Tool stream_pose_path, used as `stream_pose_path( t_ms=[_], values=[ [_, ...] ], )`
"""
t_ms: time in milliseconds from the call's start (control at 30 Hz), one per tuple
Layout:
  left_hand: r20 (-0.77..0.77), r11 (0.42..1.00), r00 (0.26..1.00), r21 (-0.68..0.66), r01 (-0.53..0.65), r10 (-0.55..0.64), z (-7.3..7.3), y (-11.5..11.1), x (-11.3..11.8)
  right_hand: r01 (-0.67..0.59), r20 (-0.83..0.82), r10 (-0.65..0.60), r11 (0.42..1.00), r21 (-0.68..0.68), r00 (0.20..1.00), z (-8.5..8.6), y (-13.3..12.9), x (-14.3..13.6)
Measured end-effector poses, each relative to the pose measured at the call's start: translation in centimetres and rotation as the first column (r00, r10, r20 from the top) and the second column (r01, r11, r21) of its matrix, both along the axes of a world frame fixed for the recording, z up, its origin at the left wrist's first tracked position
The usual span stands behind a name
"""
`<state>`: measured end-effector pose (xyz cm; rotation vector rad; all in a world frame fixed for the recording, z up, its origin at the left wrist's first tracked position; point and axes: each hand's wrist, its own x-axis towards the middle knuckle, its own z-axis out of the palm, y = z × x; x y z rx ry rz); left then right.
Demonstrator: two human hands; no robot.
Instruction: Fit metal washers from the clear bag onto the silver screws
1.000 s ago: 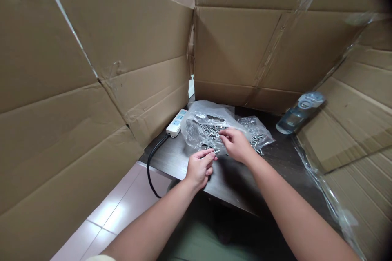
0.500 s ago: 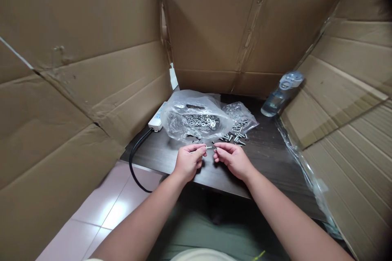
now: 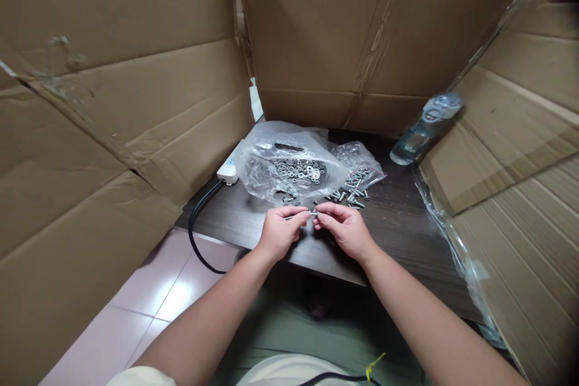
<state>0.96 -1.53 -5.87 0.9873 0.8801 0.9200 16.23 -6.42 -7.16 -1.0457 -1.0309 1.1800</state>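
Note:
My left hand point(image 3: 281, 229) pinches a small silver bolt point(image 3: 313, 213) near the table's front edge. Facing it, my right hand point(image 3: 346, 228) has thumb and fingers closed at the bolt's other end; whatever small part sits between those fingertips is too small to name. Just beyond the hands lies an open clear plastic bag point(image 3: 253, 172) with many metal washers point(image 3: 301, 170) in it. Loose bolts point(image 3: 357, 196) are scattered to its right, in front of a second, crumpled plastic bag point(image 3: 362, 160).
A water bottle point(image 3: 418, 136) stands at the back right of the dark table point(image 3: 407, 223). To the left are a white power strip point(image 3: 228, 170) and its black cable point(image 3: 193, 226). Cardboard walls point(image 3: 316, 24) enclose the left, back and right sides.
My hands have come closer together, and the bolt now bridges the small gap between their fingertips. The camera view has shifted slightly.

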Motion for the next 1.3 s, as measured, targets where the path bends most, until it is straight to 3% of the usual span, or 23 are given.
stream_pose_path(
  t_ms=[167,567,933,1067,1300],
  values=[
    [-0.014,1.0,1.0,0.016,-0.01,0.01,0.1,-0.1,0.0,0.027,0.053,-0.03,0.998,0.054,0.998,0.1,0.0,-0.2],
    [-0.152,0.985,0.987,0.171,-0.018,0.044,-0.4,0.0,-0.1,0.026,0.009,-0.025,0.995,-0.1,1.0,0.1,0.4,-1.9],
    [-0.21,0.958,0.964,0.27,-0.102,0.162,-0.5,0.1,0.0,-0.131,0.003,0.134,0.974,-0.186,0.991,-0.4,1.4,-2.2],
    [-0.239,0.962,0.958,0.256,-0.094,0.157,-0.3,0.0,-0.1,-0.154,-0.061,0.144,0.966,-0.206,0.988,-0.3,1.6,-2.3],
    [-0.269,0.981,0.955,0.176,-0.082,0.128,0.1,0.1,0.5,-0.084,-0.194,0.061,0.99,-0.11,0.979,0.7,1.5,-1.7]
  ],
)
